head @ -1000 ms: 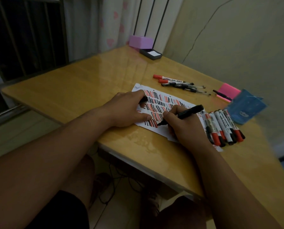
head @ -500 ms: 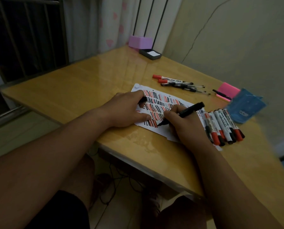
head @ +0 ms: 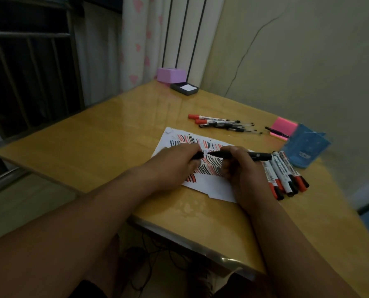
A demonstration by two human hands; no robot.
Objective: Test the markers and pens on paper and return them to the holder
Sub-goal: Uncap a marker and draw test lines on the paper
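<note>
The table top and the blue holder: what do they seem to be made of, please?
Table top: wood or wood-look board with faint grain, under a glossy clear cover; sheen and a film lip at the near corner suggest it. Blue holder: perhaps soft plastic or fabric; matte, uneven walls leave that open.

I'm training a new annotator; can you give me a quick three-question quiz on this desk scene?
1. True or false: the black marker held by the right hand has its tip uncovered.
2. What does the left hand pinch? A) a black cap B) a red marker C) a sticky note
3. Fill in: the blue holder sits to the ___ of the paper.

Key: 1 true; 2 A; 3 right.
</note>
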